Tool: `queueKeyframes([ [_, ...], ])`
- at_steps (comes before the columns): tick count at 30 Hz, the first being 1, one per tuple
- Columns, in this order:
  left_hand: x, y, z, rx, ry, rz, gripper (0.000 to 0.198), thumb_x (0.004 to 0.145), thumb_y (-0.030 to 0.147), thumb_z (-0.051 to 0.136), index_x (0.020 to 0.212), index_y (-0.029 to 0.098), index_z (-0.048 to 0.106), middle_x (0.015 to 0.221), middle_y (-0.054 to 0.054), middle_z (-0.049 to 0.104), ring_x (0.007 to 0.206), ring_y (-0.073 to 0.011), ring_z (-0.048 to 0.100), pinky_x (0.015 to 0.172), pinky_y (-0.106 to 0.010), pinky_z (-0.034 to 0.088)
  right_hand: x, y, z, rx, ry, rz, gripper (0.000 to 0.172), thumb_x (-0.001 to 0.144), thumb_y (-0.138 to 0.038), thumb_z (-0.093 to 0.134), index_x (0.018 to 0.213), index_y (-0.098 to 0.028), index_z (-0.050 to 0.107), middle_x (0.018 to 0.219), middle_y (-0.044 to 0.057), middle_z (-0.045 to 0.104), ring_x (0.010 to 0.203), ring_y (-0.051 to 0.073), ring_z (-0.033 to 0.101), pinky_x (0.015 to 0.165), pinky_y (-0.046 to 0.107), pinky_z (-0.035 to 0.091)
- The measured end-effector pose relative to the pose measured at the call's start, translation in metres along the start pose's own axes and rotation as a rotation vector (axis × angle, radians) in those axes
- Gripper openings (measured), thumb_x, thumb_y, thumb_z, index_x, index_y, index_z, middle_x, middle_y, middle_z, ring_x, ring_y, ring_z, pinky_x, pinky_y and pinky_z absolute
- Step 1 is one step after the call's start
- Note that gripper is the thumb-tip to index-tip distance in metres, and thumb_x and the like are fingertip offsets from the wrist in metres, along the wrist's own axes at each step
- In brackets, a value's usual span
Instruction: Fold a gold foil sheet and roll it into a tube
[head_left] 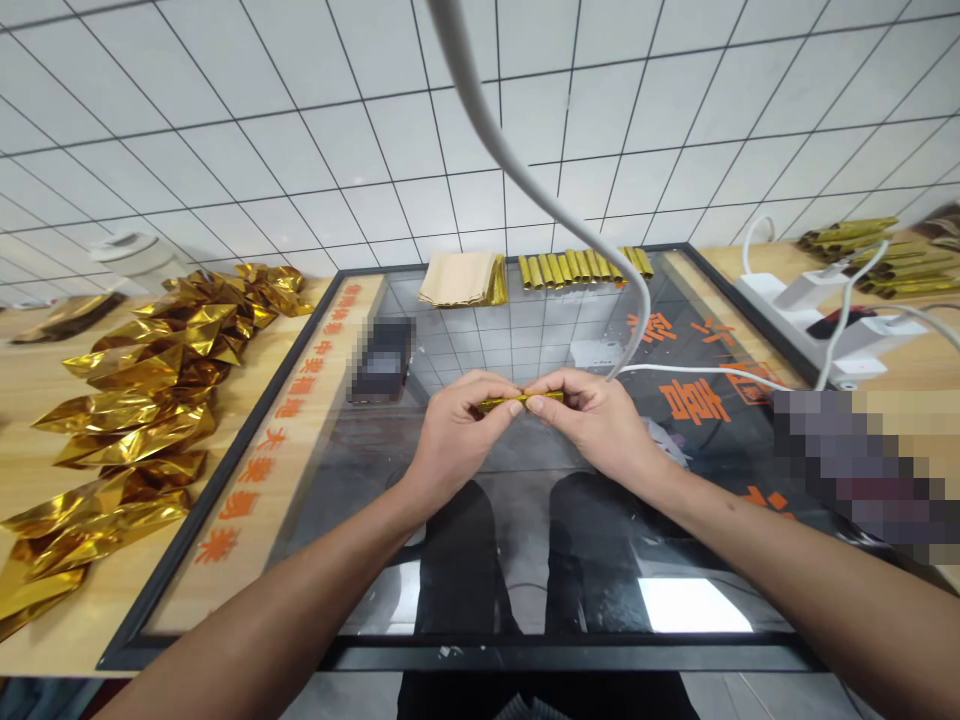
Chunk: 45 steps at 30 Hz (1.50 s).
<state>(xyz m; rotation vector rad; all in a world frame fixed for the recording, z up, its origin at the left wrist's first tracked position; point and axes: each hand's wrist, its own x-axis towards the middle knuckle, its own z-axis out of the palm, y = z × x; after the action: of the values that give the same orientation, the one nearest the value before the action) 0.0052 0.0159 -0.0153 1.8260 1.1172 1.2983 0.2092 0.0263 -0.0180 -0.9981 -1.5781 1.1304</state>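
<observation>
Over the middle of the glass tabletop, my left hand [466, 418] and my right hand [589, 412] pinch a small gold paper roll [527, 397] between thumbs and fingertips. The roll lies level, one end in each hand, and parts of it are hidden by my fingers. Beyond my hands, a stack of tan-backed gold paper sheets [459, 279] rests near the far edge of the glass. Just right of that stack, a row of gold paper rolls [583, 268] lies side by side.
Folded shiny gold foil pieces [165, 370] are heaped on the wood at left. A blurred dark box [381, 360] lies on the glass. A white cable [517, 165] hangs ahead of my hands. At right are a power strip [780, 315] with chargers and more gold rolls [900, 262].
</observation>
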Motion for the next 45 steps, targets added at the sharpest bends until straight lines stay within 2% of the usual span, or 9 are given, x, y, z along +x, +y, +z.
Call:
queueKeyframes([
  [8,0.0,0.001,0.001,0.006,0.007,0.029,0.009,0.092,0.018,0.076,0.089,0.024,0.084,0.098,-0.004,0.081,0.093,-0.0185,0.076,0.086,-0.033,0.06,-0.001,0.001,-0.001,-0.064,-0.002,0.0,0.018,0.091,-0.038,0.078,0.098,-0.021,0.081,0.092,0.003,0.082,0.085,0.02,0.073,0.079,0.035,0.058],
  [11,0.002,0.001,0.0,-0.013,0.044,0.052,0.009,0.091,0.019,0.077,0.087,0.024,0.083,0.096,-0.004,0.081,0.093,-0.0192,0.076,0.084,-0.033,0.06,-0.001,0.001,-0.001,-0.008,0.017,0.003,0.025,0.088,-0.035,0.081,0.109,-0.022,0.078,0.1,0.004,0.082,0.091,0.021,0.074,0.083,0.037,0.059],
  [14,0.003,-0.002,-0.001,-0.051,0.088,0.052,0.006,0.09,0.021,0.079,0.087,0.024,0.084,0.096,-0.005,0.081,0.093,-0.0201,0.075,0.079,-0.032,0.058,-0.001,-0.001,-0.001,0.027,0.036,0.048,0.032,0.086,-0.034,0.084,0.114,-0.022,0.076,0.095,0.003,0.081,0.084,0.02,0.073,0.078,0.035,0.058],
  [18,0.002,-0.005,-0.001,-0.084,0.095,0.037,0.007,0.089,0.02,0.079,0.09,0.025,0.084,0.099,-0.005,0.081,0.095,-0.02,0.075,0.081,-0.033,0.057,-0.001,-0.002,-0.002,0.072,0.03,0.07,0.031,0.086,-0.04,0.085,0.109,-0.02,0.077,0.085,0.002,0.078,0.076,0.019,0.07,0.075,0.036,0.057],
  [22,0.001,-0.004,0.001,-0.089,0.09,0.022,0.008,0.089,0.019,0.079,0.088,0.025,0.084,0.098,-0.004,0.081,0.094,-0.0195,0.075,0.078,-0.032,0.056,-0.001,-0.001,-0.003,0.072,0.05,0.044,0.029,0.088,-0.042,0.085,0.106,-0.021,0.079,0.095,0.005,0.08,0.083,0.021,0.072,0.079,0.038,0.057],
  [27,0.0,-0.002,0.003,-0.093,0.074,0.018,0.007,0.089,0.019,0.079,0.089,0.024,0.084,0.097,-0.004,0.08,0.092,-0.019,0.074,0.081,-0.032,0.057,0.0,-0.001,-0.002,0.071,0.054,-0.012,0.021,0.087,-0.037,0.085,0.102,-0.023,0.08,0.097,0.003,0.081,0.089,0.021,0.073,0.083,0.037,0.058],
  [32,-0.001,0.006,0.003,-0.029,0.045,0.05,0.01,0.091,0.016,0.075,0.088,0.023,0.082,0.096,-0.003,0.081,0.091,-0.0174,0.075,0.082,-0.031,0.058,-0.001,-0.005,-0.002,-0.07,0.004,-0.117,0.007,0.094,-0.031,0.078,0.097,-0.025,0.081,0.099,0.002,0.081,0.095,0.021,0.074,0.09,0.037,0.057],
  [38,-0.001,0.01,0.003,0.048,0.06,0.0,0.01,0.089,0.016,0.075,0.091,0.023,0.081,0.093,-0.002,0.08,0.085,-0.0171,0.073,0.077,-0.03,0.057,-0.003,-0.005,-0.006,-0.174,0.018,-0.127,0.01,0.097,-0.034,0.075,0.095,-0.026,0.08,0.102,0.003,0.083,0.096,0.024,0.075,0.091,0.039,0.057],
  [45,-0.002,0.01,0.004,-0.017,0.067,0.022,0.014,0.091,0.015,0.073,0.081,0.023,0.079,0.091,-0.003,0.08,0.087,-0.018,0.075,0.081,-0.032,0.058,-0.003,-0.009,-0.007,-0.212,0.008,-0.142,0.007,0.096,-0.032,0.076,0.093,-0.026,0.08,0.104,0.003,0.083,0.097,0.024,0.076,0.094,0.04,0.057],
])
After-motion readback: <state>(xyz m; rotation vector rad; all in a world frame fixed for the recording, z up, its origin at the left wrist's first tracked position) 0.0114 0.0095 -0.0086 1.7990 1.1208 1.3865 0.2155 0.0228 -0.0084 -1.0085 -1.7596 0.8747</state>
